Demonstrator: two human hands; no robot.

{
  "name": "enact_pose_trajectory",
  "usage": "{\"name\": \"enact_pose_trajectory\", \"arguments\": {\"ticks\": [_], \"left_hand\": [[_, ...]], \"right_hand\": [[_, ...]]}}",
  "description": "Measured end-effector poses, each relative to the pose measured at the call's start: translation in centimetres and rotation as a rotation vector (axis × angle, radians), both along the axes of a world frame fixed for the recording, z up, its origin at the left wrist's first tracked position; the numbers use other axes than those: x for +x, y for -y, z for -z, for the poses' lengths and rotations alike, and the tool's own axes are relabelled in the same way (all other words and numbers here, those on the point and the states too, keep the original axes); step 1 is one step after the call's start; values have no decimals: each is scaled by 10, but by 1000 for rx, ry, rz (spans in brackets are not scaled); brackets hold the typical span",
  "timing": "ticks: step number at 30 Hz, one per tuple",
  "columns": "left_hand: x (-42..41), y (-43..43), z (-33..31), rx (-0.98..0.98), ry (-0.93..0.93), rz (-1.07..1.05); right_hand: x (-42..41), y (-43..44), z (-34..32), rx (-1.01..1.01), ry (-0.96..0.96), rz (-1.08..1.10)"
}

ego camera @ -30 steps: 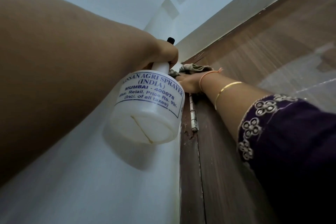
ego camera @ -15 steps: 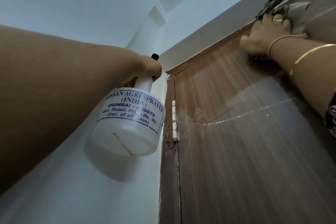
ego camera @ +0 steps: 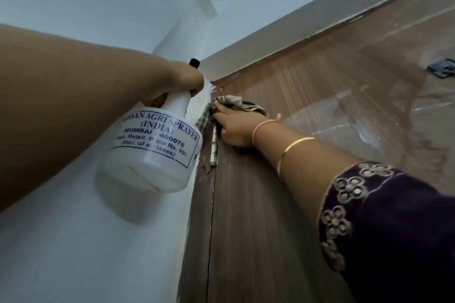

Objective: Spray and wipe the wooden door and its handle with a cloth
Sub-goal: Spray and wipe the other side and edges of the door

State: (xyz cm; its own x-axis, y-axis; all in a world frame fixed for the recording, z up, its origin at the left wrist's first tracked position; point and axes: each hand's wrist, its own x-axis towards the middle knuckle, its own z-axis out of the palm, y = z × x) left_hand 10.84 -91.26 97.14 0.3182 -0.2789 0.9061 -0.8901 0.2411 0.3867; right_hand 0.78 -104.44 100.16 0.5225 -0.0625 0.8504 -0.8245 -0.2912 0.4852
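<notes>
A: White wall [ego camera: 86, 241] left, brown door [ego camera: 307, 130] right, view tilted up at the top hinge corner. Log the hands.
B: Right hand [ego camera: 236, 130] lies on the cloth [ego camera: 235, 102], fingers [ego camera: 222, 112] fairly straight and together, pressing it flat to the door just beside the hinge [ego camera: 214, 145]. Cloth bunches out above and left of them. Long axis of the hand points up-left into the corner.
A: Left?
B: Left hand [ego camera: 177, 83] wrapped round the neck of the bottle [ego camera: 152, 150], fingers clamped on it. Bottle hangs in front of the wall, just left of the cloth; contact with the door: cannot tell.
A: Which way does the remaining door lie?
B: Right and down from the fingers. Hand sits at the hinge-side end; the panel runs off rightward, wet streaks [ego camera: 357, 128] well apart from the cloth. Judgement: coming stroke should travel away from the hinge along the top edge, done by the right hand, the nearer one.
A: Handle?
B: Not in view. Judged not yet wiped; task somewhere mid-way
</notes>
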Motion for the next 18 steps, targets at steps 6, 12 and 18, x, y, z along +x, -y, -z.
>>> {"name": "enact_pose_trajectory", "arguments": {"ticks": [6, 12, 18], "left_hand": [[0, 2, 12, 35, 26, 15], [-3, 7, 19, 106, 41, 63], [1, 13, 22, 212, 2, 113]], "right_hand": [[-71, -11, -12, -56, 376, 14], [-100, -19, -6, -61, 405, -7], [-72, -23, 6, 0, 299, -159]]}}
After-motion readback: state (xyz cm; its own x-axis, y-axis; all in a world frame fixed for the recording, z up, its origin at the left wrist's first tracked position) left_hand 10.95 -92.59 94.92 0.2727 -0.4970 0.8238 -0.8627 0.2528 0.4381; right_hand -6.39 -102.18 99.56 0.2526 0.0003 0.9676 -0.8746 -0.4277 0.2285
